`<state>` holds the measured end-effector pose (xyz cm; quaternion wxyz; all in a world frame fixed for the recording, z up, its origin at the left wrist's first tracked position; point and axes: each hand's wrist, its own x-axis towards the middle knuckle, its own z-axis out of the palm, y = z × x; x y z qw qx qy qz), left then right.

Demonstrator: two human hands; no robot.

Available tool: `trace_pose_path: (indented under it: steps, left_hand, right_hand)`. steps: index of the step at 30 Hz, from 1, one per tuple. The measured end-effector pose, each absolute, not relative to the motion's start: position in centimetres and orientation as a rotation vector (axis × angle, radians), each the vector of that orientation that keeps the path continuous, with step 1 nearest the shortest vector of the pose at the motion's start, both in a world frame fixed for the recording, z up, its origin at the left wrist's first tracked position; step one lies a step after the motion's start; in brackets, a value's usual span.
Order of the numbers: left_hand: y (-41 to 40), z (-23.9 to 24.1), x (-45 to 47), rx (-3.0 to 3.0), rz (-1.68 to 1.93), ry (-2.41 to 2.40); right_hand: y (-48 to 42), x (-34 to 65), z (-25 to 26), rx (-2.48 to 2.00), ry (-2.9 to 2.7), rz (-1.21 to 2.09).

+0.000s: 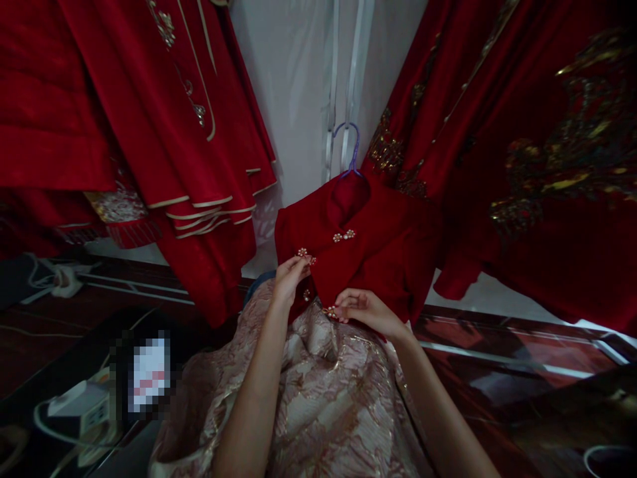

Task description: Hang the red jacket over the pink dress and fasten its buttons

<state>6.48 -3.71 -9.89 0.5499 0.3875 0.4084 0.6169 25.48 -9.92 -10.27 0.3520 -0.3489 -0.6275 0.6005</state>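
A red jacket [318, 219] on a purple hanger [353, 153] is in front of me, its lower part against a pale pink brocade cloth [343, 398]. My left hand [292, 275] pinches the left front edge of the jacket by a beaded flower clasp [302, 252]. Lower and to the right, my right hand [358, 307] has its fingers closed on the edge of the other front panel, at a beaded clasp [329, 311]. Near the collar, another beaded clasp [344, 236] joins the two fronts. The jacket's lower fronts are apart.
Red garments [199, 133] with gold trim hang at the left. More red garments [497, 219] with gold embroidery hang at the right. A metal rack [354, 66] stands against the pale wall. A white power strip [94, 411] with cables lies on a dark surface at lower left.
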Motion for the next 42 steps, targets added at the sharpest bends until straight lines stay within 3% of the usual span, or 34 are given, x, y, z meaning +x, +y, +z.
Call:
trace_pose_path:
  steps: [8, 14, 20, 24, 27, 32, 42]
  left_hand:
    - [-3.5, -8.2, 8.0, 0.99, 1.28, 0.941]
    - [-2.2, -4.9, 10.8, 1.89, 1.501, 1.165]
    - [-0.8, -0.9, 10.2, 2.786, 1.047, 1.115]
    - [0.1, 0.3, 9.5, 2.952, 0.883, 0.851]
    - [0.7, 0.2, 9.4, 2.846, 0.957, 0.833]
    - [1.6, 0.1, 9.5, 2.65, 1.006, 0.752]
    - [1.9, 0.3, 9.6, 2.957, 1.03, 0.88]
  right_hand:
    - [-10.3, 28.7, -9.0, -0.915, -1.745, 1.685]
    - [-11.7, 32.0, -6.9, -0.981, -1.812, 1.72]
    - [-11.9, 32.2, -6.7, -0.961, -1.846, 1.768]
    - [-11.9, 32.0, -6.8, -0.934, -1.873, 1.749]
    - [-12.3, 31.6, -6.6, -0.998, -1.976, 1.542]
    - [-13.4, 30.6, -5.9, -1.175, -2.038, 0.771]
    - [-13.3, 28.0, -3.8, -1.238, -2.136, 0.401]
